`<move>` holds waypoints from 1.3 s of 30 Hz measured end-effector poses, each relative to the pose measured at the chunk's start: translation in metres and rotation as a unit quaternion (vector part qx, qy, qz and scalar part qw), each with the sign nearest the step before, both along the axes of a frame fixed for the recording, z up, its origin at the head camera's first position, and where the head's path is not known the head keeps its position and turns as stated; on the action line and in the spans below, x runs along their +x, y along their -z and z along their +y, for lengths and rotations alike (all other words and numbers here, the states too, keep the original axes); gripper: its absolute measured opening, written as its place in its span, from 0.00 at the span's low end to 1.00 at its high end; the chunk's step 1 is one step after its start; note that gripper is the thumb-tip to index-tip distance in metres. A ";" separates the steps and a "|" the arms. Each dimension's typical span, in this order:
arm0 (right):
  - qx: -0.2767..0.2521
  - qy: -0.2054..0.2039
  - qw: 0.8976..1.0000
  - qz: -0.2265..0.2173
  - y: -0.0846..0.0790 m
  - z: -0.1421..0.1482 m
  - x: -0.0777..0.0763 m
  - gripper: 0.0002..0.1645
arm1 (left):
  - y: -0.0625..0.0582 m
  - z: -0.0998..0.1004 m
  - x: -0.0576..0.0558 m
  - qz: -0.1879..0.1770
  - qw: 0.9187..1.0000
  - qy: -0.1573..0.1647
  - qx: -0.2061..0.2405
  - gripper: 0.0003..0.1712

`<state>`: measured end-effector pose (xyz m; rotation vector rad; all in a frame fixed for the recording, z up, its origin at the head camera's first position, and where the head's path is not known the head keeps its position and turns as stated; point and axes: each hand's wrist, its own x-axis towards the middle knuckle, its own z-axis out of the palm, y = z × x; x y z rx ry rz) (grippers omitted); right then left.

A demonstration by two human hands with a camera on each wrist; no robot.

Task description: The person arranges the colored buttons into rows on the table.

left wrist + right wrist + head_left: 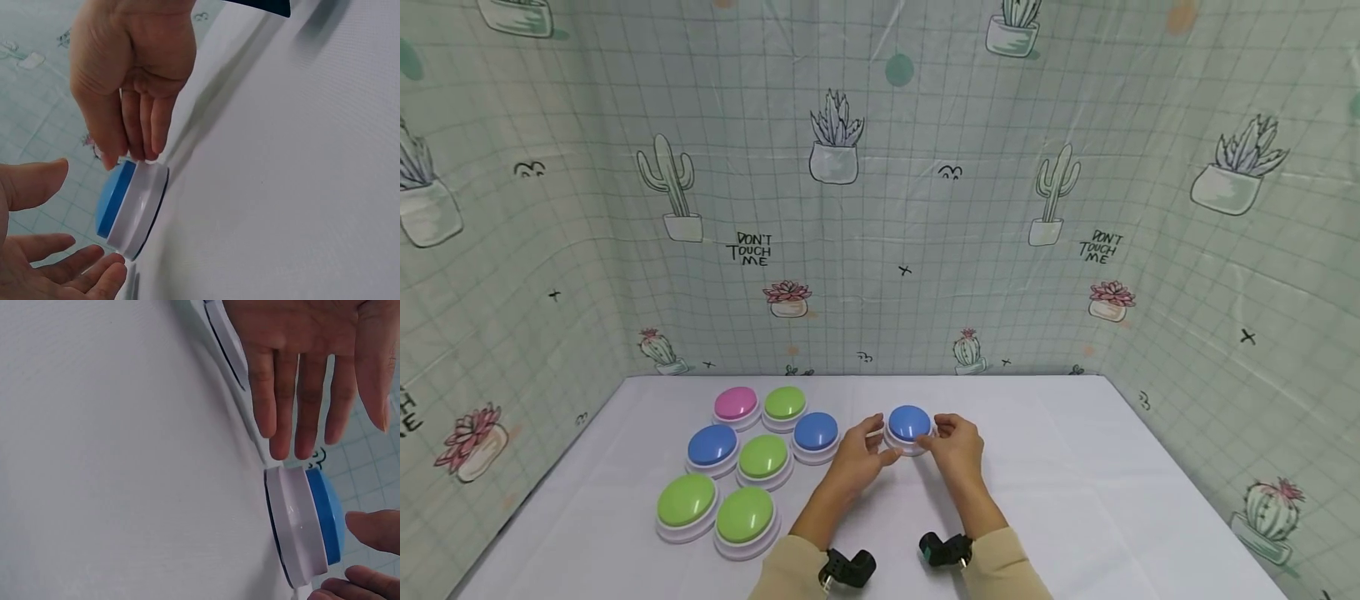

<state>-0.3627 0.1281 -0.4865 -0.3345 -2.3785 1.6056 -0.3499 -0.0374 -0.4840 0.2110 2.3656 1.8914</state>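
A blue push button on a white round base stands on the white table, between my two hands. My left hand is at its left side with fingers extended and thumb spread away. On the other side, my right hand has its fingertips close to the rim and its thumb near the blue dome. In the left wrist view the right hand's fingers reach right to the white base. The left hand's fingers point straight at the base in the right wrist view, a small gap between them.
Left of my hands stand more push buttons: another blue one nearest, a pink one at the back, a second blue one, and several green ones. A patterned cloth encloses the table's back and sides.
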 end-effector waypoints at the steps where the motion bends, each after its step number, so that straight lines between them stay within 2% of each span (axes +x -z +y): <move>1: 0.001 0.002 1.000 0.002 -0.001 -0.001 0.001 0.27 | -0.001 -0.001 0.001 0.004 1.000 -0.001 -0.003 0.42; 9: 0.003 0.011 1.000 0.026 -0.012 -0.012 0.010 0.29 | -0.014 -0.009 0.009 0.031 0.999 -0.003 -0.007 0.41; 15: -0.003 0.004 0.999 0.046 -0.021 -0.026 0.020 0.28 | -0.026 -0.018 0.025 0.049 0.999 -0.004 -0.021 0.40; 20: -0.003 -0.004 0.997 0.080 -0.021 -0.044 0.030 0.28 | -0.031 -0.037 0.039 0.079 0.997 0.006 -0.020 0.39; 25: -0.007 -0.044 0.994 0.098 -0.019 -0.065 0.039 0.29 | -0.034 -0.064 0.056 0.081 0.996 -0.007 -0.024 0.38; 32: 0.025 -0.115 0.989 0.089 -0.013 -0.086 0.057 0.33 | -0.035 -0.093 0.080 0.073 0.996 -0.026 -0.032 0.39; 35: 0.036 -0.151 0.983 0.094 -0.010 -0.097 0.065 0.33 | -0.034 -0.109 0.089 0.075 0.993 -0.052 -0.069 0.38; 39: 0.033 -0.199 0.975 0.088 -0.009 -0.114 0.078 0.34 | -0.031 -0.137 0.099 0.084 0.983 -0.086 -0.142 0.39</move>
